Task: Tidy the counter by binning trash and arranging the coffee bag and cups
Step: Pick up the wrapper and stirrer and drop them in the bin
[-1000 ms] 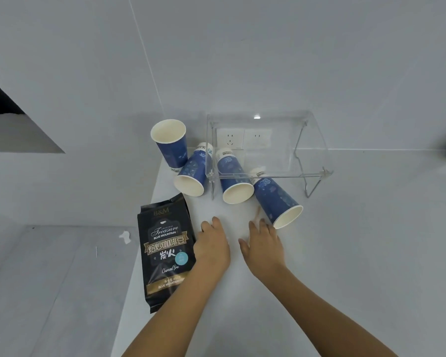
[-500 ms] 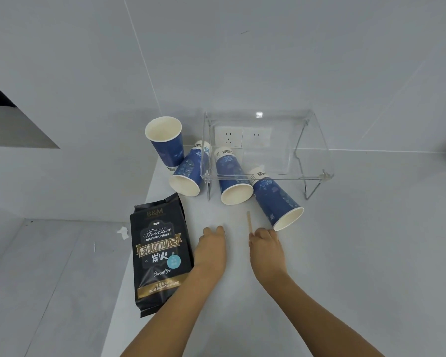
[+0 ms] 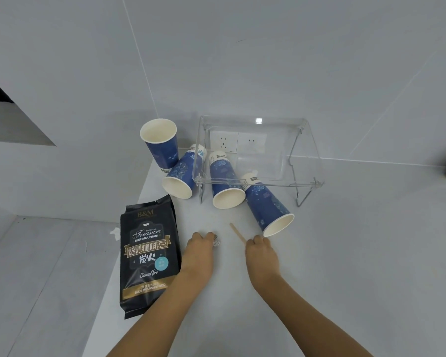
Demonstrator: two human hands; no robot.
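Head view: two bare hands are working at the near edge of a white tabletop (image 3: 345, 253), both curled around small scraps of rubbish
Left hand: the left hand (image 3: 200, 249) is closing into a loose fist over a crumpled paper scrap (image 3: 216, 240), which is poking out past the knuckles just beside the coffee bag (image 3: 147, 253)
Right hand: the right hand (image 3: 262, 253) is pinching the near end of a thin wooden stirrer (image 3: 237, 232), whose far end is angling up and left over the tabletop; whether it is lifted clear cannot be told
Coffee bag: it is lying flat, face up, along the left edge of the tabletop, its lower corner reaching right to that edge
Cups: one cup (image 3: 160, 143) is standing upright at the back left; a second tipped cup (image 3: 182, 173) is lying beside it, a third cup (image 3: 225, 181) is lying under the clear riser (image 3: 258, 155), and a fourth cup (image 3: 269, 208) is lying with its mouth near the right hand
Risk, scrap: the scrap is looking only partly enclosed, so it is likely to slip out on the way to a bin, which is not in view
Risk, stirrer: gripped at one tip, the stirrer is liable to pivot or drop if the pinch is loosening
Risk, cups: the tipped cups are light and round, so a brushing knuckle is apt to be setting the nearest one rolling
Risk, bag: a nudge from the left forearm is likely to be pushing the bag off onto the floor (image 3: 36, 266), where a white scrap (image 3: 115, 233) is already lying
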